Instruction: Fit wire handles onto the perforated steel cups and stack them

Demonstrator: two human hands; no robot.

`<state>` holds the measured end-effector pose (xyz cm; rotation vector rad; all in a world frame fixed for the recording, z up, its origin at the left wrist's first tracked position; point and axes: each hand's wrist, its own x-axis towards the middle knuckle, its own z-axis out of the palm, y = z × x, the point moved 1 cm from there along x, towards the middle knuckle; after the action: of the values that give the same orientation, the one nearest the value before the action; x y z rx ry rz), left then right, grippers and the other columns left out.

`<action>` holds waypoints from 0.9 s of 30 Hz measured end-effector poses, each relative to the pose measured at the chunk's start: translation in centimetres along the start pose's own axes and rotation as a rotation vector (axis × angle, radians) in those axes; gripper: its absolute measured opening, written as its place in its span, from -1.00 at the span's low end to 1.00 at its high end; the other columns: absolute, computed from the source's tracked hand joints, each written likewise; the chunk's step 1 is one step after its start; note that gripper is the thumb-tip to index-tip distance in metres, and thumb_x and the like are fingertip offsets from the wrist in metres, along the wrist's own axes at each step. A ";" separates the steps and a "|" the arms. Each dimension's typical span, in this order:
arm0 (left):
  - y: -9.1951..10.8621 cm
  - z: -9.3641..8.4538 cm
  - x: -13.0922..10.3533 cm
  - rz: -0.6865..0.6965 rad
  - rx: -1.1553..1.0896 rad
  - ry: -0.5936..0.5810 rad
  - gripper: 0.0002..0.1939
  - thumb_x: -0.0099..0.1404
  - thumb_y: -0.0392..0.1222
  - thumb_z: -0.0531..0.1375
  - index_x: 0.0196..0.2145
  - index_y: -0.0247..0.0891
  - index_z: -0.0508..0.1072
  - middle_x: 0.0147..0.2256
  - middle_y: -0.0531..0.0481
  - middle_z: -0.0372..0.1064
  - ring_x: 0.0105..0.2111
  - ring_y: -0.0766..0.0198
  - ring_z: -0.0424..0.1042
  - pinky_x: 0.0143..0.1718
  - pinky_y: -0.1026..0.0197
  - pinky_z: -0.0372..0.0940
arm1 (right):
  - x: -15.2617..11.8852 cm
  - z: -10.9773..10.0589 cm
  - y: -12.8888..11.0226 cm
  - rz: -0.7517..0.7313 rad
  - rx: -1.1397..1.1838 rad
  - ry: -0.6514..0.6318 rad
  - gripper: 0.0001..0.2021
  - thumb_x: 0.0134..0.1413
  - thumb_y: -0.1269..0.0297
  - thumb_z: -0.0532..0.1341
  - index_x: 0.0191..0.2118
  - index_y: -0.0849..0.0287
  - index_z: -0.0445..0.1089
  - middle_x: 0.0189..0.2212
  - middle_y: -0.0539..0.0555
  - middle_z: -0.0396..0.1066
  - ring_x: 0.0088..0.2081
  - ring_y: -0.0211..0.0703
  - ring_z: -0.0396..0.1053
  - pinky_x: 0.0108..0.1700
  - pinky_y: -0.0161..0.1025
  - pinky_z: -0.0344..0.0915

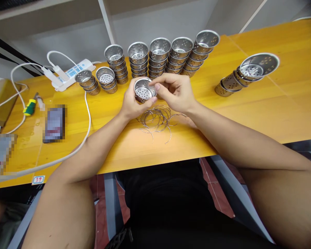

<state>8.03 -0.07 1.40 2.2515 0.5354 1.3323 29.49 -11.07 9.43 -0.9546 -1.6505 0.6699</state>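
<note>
My left hand [131,103] is wrapped round a small perforated metal cup [144,92], tilted so its inside faces me. At the cup's right rim is my right hand [178,90], thumb and forefinger brought close together in a pinch; whatever lies between them is too small to make out. Below both hands, a loose tangle of thin curved metal wires [157,119] lies on the yellow table [124,152]. Just behind the hands stand stacks of similar cups [159,55], partly covered by my right hand.
Two shorter cup stacks [106,80] stand left, near a white power strip [80,71]. A leaning stack [230,82] is at right. A white cable [88,114] crosses the table's left side, around a blurred-out phone-like object [54,124] and a yellow-green handled tool [29,107].
</note>
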 end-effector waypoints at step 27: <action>-0.1 0.3 -0.1 0.101 0.014 -0.071 0.02 0.52 0.76 0.37 0.55 0.03 0.30 0.35 -0.17 0.60 0.34 -0.14 0.76 0.48 -0.27 0.69 | 0.7 -0.4 0.6 0.089 0.213 -0.205 -0.26 0.13 -0.55 0.74 -0.19 0.00 0.51 -0.40 -0.01 0.50 -0.48 -0.17 0.34 -0.47 -0.15 0.33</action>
<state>8.24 -0.11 1.10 2.3558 0.4127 1.2942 29.94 -10.17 9.37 -0.8302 -1.6805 1.0109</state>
